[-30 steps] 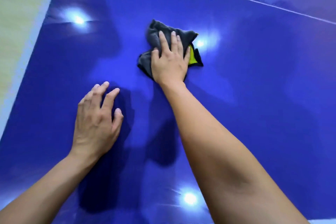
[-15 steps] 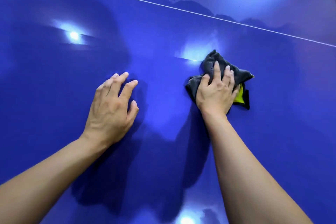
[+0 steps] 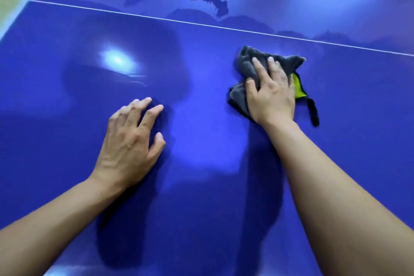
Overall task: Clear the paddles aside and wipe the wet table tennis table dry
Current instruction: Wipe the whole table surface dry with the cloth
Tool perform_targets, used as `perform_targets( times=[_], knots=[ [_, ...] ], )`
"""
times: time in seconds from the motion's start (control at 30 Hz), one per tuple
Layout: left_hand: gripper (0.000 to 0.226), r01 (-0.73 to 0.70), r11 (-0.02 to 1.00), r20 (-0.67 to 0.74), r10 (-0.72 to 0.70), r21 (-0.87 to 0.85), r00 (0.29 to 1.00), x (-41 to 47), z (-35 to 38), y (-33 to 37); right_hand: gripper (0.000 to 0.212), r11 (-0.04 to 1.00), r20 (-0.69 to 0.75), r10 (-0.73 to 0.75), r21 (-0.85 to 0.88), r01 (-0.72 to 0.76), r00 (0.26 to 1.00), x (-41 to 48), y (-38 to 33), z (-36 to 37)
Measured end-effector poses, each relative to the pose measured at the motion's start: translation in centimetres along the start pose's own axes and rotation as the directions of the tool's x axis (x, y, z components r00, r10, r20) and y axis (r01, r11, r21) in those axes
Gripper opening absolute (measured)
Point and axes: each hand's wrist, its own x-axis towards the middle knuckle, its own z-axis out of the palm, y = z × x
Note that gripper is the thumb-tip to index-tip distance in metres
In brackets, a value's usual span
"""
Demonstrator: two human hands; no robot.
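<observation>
Grey cloth (image 3: 248, 67) under right hand (image 3: 272, 94) — pressed flat, left hand (image 3: 130, 143) splayed on table (image 3: 201, 163)

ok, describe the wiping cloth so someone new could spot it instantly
Start at the blue table and its white line. Just this side of the line, right of centre, the right hand presses a crumpled cloth. It is the only dark grey thing, with a yellow-green flash.

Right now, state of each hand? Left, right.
Left hand: open, fingertips on the table, holding nothing.
Right hand: open, straight fingers pressing the grey cloth onto the table.
</observation>
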Motion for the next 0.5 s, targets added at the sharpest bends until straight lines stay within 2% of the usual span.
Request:
perform_targets(
  times=[0.1, 0.27, 0.33, 0.5],
  knots=[
    [0.054, 0.025, 1.0, -0.031, -0.025, -0.018, 0.999, 0.6, -0.4, -1.2, 0.059, 0.972, -0.013, 0.236, 0.019, -0.235, 0.972, 2.6, -0.1, -0.3],
    [0.052, 0.089, 0.996, -0.083, -0.09, -0.017, 0.992, 0.5, -1.6, -6.1, 0.062, 0.946, -0.067, 0.324, 0.024, -0.323, 0.944, 3.2, -3.0, 0.6],
    [0.052, 0.127, 0.992, -0.084, -0.126, 0.0, 0.988, 0.2, -2.1, -8.7, 0.062, 0.959, -0.044, 0.284, 0.031, -0.283, 0.958, 3.0, -6.3, 1.3],
    [0.053, 0.267, 0.964, -0.083, -0.267, -0.007, 0.96, -1.7, -4.7, -15.2, 0.058, 1.0, -0.024, 0.027, 0.007, -0.027, 0.999, 1.5, -20.2, 5.7]
  ],
)
